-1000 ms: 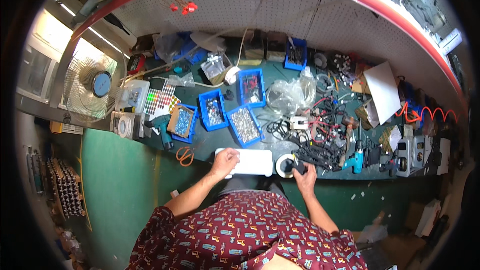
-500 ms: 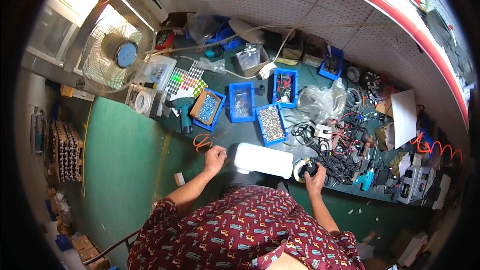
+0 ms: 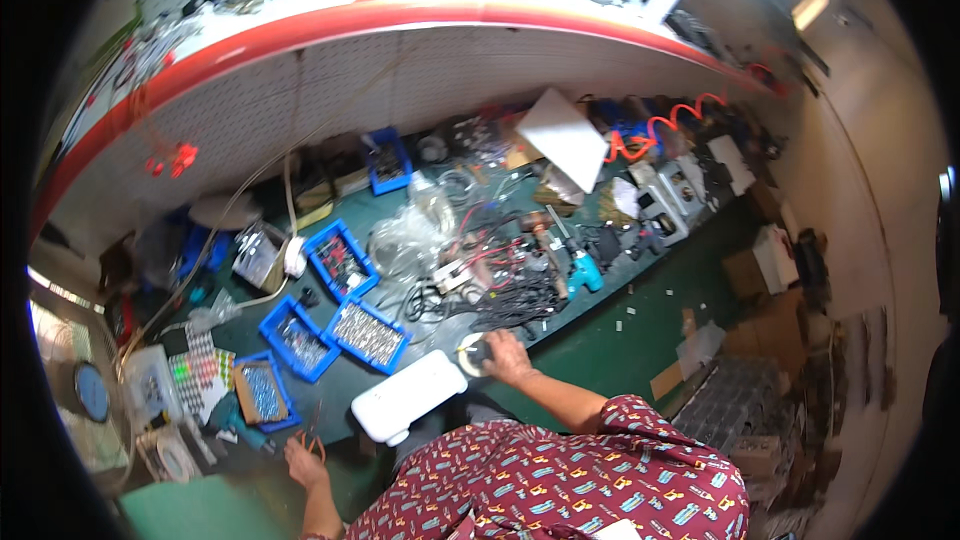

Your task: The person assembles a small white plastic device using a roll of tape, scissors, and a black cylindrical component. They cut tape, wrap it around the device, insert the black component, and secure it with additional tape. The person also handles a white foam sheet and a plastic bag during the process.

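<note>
A long white plastic housing (image 3: 408, 397) with rounded corners lies at the bench's front edge, close to my body. To its left, my left hand (image 3: 303, 464) is beside the orange-handled scissors (image 3: 316, 444); blur hides whether its fingers grip them. My right hand (image 3: 508, 358) is closed around a small dark object (image 3: 480, 350), whose kind I cannot make out. That object is at a roll of pale tape (image 3: 466, 364), right of the housing.
Blue bins of small metal parts (image 3: 368, 335) stand behind the housing. Tangled black cables (image 3: 520, 302) and a teal power drill (image 3: 583, 273) lie to the right. Another teal drill (image 3: 232, 418) is at the left, near a fan (image 3: 90, 390). A red-edged shelf (image 3: 450, 15) runs overhead.
The view has swung to the right, so the bench appears turned. My left hand has moved away from the housing to the scissors. My right hand stays at the tape roll.
</note>
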`<action>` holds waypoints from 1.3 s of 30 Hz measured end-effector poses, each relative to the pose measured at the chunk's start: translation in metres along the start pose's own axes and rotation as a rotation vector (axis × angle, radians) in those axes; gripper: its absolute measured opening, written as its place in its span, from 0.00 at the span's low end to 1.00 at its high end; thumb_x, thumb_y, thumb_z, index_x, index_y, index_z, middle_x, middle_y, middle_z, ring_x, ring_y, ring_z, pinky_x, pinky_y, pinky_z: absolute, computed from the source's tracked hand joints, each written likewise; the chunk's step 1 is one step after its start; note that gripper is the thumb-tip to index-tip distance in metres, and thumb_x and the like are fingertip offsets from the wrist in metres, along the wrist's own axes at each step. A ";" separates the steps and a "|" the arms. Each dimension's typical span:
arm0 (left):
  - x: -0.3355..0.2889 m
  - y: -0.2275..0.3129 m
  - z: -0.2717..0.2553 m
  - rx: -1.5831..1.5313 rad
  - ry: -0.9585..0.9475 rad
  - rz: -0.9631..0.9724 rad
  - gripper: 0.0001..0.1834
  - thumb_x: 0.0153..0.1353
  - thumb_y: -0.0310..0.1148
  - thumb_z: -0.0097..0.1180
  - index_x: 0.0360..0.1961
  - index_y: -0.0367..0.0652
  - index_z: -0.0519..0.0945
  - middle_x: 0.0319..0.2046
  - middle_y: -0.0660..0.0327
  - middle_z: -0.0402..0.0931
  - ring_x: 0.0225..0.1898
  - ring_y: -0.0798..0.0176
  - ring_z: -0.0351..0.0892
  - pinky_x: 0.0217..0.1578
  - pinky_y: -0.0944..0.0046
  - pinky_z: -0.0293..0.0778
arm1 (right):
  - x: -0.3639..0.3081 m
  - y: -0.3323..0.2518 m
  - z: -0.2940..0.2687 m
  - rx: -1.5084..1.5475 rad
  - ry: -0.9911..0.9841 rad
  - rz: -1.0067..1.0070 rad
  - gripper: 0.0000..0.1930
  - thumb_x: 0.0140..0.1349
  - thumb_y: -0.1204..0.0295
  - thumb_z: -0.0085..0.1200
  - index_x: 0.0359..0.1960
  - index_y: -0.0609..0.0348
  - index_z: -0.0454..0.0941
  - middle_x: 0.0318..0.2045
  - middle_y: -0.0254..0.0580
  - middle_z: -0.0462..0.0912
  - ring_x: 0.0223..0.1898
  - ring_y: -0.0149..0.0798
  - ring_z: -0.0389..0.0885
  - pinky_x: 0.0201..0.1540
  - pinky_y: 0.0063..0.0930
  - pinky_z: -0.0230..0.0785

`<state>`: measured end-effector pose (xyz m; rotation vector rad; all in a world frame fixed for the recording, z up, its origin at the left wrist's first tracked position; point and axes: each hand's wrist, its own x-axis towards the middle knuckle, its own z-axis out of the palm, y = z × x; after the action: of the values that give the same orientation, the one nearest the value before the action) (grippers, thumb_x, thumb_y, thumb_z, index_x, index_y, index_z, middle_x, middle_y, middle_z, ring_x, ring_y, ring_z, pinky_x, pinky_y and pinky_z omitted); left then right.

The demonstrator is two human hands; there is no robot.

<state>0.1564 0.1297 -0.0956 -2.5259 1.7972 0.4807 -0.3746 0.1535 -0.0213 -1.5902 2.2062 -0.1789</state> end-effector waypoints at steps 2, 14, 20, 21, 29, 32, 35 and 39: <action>0.006 0.001 -0.009 0.079 -0.058 0.102 0.22 0.57 0.24 0.61 0.53 0.47 0.75 0.47 0.50 0.76 0.54 0.45 0.76 0.49 0.46 0.76 | -0.007 0.005 -0.001 0.034 0.008 0.008 0.31 0.51 0.66 0.68 0.59 0.52 0.71 0.54 0.51 0.72 0.59 0.57 0.71 0.57 0.54 0.69; -0.073 0.003 -0.080 -0.006 -0.068 0.178 0.14 0.69 0.45 0.52 0.39 0.43 0.76 0.35 0.44 0.77 0.35 0.46 0.79 0.37 0.49 0.73 | 0.156 0.206 -0.117 0.566 0.893 0.355 0.22 0.52 0.68 0.64 0.48 0.68 0.80 0.35 0.51 0.87 0.37 0.45 0.87 0.44 0.35 0.79; -0.103 -0.001 -0.048 0.120 0.400 0.006 0.17 0.70 0.49 0.51 0.44 0.46 0.76 0.43 0.51 0.81 0.42 0.56 0.81 0.44 0.50 0.77 | 0.303 0.346 -0.181 0.788 0.894 0.675 0.35 0.48 0.60 0.70 0.55 0.73 0.77 0.53 0.66 0.81 0.57 0.57 0.80 0.62 0.42 0.71; -0.099 0.025 -0.046 0.058 0.435 0.026 0.17 0.70 0.48 0.50 0.44 0.45 0.76 0.43 0.50 0.80 0.42 0.55 0.81 0.44 0.51 0.77 | 0.321 0.375 -0.185 0.869 0.893 0.697 0.37 0.47 0.60 0.71 0.57 0.73 0.75 0.53 0.65 0.82 0.57 0.57 0.80 0.62 0.41 0.70; -0.133 0.290 -0.102 -0.406 0.194 0.098 0.12 0.73 0.32 0.43 0.43 0.34 0.76 0.40 0.40 0.78 0.40 0.46 0.80 0.38 0.54 0.77 | 0.372 0.408 -0.175 1.276 0.709 0.624 0.22 0.50 0.76 0.68 0.48 0.70 0.78 0.42 0.54 0.86 0.42 0.50 0.87 0.45 0.40 0.80; -0.099 0.293 -0.038 -1.015 -0.059 0.121 0.18 0.76 0.39 0.44 0.58 0.38 0.70 0.47 0.58 0.76 0.50 0.54 0.78 0.46 0.53 0.75 | 0.353 0.375 -0.180 1.837 0.486 0.396 0.12 0.61 0.79 0.60 0.47 0.63 0.81 0.41 0.44 0.87 0.37 0.39 0.87 0.36 0.34 0.81; -0.122 0.405 -0.054 -0.929 -0.306 0.345 0.29 0.60 0.22 0.47 0.64 0.37 0.62 0.55 0.51 0.72 0.55 0.55 0.73 0.48 0.58 0.75 | 0.290 0.277 -0.195 1.957 0.337 0.282 0.11 0.68 0.78 0.55 0.51 0.63 0.78 0.45 0.43 0.86 0.42 0.38 0.87 0.37 0.33 0.82; -0.103 0.492 -0.051 -0.849 -0.941 0.428 0.36 0.56 0.20 0.55 0.68 0.38 0.60 0.61 0.53 0.69 0.67 0.55 0.67 0.56 0.58 0.74 | 0.215 0.203 -0.196 1.991 0.186 0.063 0.15 0.69 0.76 0.56 0.55 0.65 0.76 0.50 0.44 0.84 0.49 0.39 0.86 0.48 0.37 0.82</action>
<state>-0.3161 0.0460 0.0633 -1.5136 1.8350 2.3348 -0.6884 -0.0041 0.0334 -0.2609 0.9682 -1.7605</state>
